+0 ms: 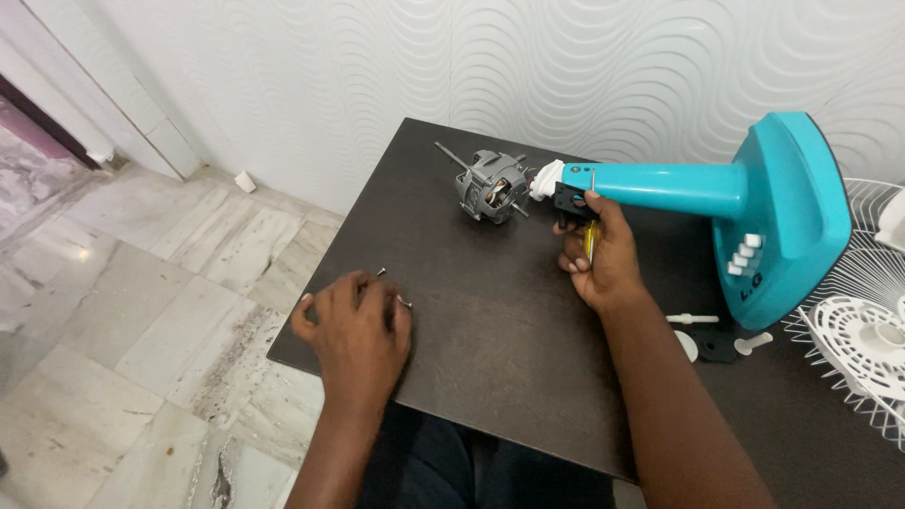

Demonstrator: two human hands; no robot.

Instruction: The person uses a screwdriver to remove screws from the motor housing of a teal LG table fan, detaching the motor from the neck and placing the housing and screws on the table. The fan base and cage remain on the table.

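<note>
Screws (382, 272) lie on the dark bench (490, 320) by our left hand (356, 325), its grip curled over them; past the grey motor (492, 186), our right hand (600, 254) pinches a yellow screwdriver (590, 239) under the blue fan stand (754, 203)

Right hand (603, 259) grips screwdriver (590, 240) under stand neck (660, 186). Motor (490, 187) just left of grip; stand base (787, 217) right. Left hand (356, 325) well left, over screws (382, 272). Grille (863, 330) far right.

A home room: marble floor (123, 311), wavy wall panels (377, 66), dark table (509, 320).
</note>
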